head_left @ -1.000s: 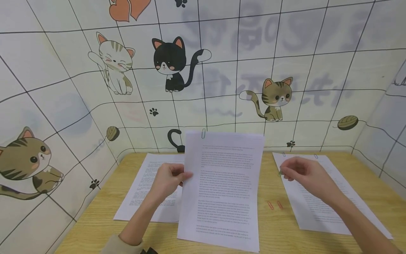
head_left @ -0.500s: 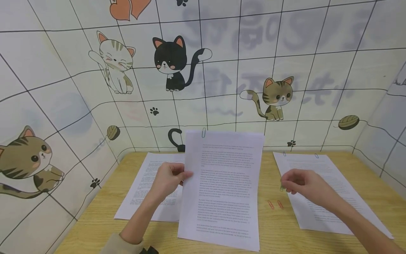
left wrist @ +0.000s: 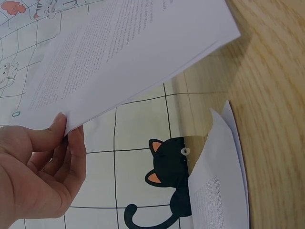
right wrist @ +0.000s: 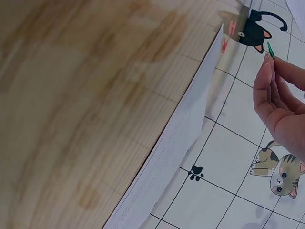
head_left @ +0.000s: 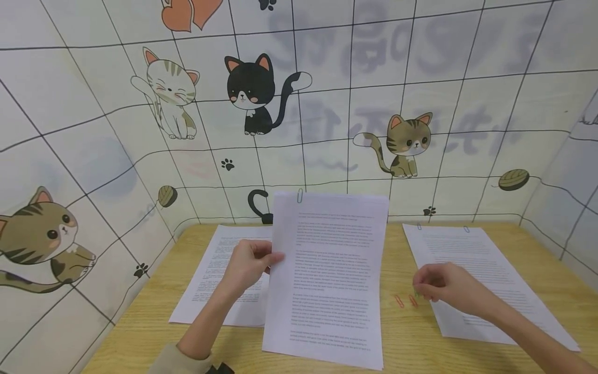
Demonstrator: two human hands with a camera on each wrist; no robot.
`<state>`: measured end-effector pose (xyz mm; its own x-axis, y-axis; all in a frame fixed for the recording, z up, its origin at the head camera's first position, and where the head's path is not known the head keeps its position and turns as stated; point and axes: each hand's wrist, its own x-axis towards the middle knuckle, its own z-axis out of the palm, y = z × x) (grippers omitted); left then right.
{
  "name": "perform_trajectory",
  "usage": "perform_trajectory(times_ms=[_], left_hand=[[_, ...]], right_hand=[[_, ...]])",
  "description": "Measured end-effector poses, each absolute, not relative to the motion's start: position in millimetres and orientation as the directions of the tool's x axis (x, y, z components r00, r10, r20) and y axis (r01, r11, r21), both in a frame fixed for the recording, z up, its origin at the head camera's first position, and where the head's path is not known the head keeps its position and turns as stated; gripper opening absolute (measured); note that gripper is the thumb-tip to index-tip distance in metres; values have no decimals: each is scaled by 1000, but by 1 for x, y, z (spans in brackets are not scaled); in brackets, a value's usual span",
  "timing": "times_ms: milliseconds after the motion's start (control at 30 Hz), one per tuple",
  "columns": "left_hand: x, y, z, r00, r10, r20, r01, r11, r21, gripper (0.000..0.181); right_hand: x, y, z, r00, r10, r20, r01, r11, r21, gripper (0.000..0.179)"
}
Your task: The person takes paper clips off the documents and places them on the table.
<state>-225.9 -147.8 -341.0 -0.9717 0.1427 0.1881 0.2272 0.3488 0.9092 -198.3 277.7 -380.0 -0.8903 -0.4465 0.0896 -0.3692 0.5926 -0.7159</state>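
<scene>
Left arm: light beige sleeve [head_left: 179, 362], plain cloth, ended partway along the forearm; left forearm [head_left: 210, 317] and left hand [head_left: 249, 262] were bare beyond it. A small, angular black item [head_left: 220, 369] showed beside the sleeve, cut by the lower frame edge; its nature could not be determined. Right forearm [head_left: 514, 322] and right hand [head_left: 444, 285] were bare out to the frame edge.

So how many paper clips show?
6: two red clips on the table, a green clip in the right hand, one clip atop the raised pages, two clips on the right stack. Others may be hidden.
</scene>
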Motion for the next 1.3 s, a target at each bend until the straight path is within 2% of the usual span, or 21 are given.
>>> perform_trajectory(times_ms=[467, 867, 1300], left_hand=[[-226, -148, -342, -972, 155, 179, 221, 331, 917, 11], [-225, -148, -341, -971, 158, 182, 225, 331, 916, 11], [-225, -148, -341, -971, 155, 182, 224, 333, 916, 11]], right_hand=[[-197, 280, -397, -852, -523, -17, -348, 590, -729, 6], [-196, 280, -404, -852, -522, -31, -349, 611, -710, 6], [-200, 290, -399, -858, -513, 25, -407, 649, -643, 4]])
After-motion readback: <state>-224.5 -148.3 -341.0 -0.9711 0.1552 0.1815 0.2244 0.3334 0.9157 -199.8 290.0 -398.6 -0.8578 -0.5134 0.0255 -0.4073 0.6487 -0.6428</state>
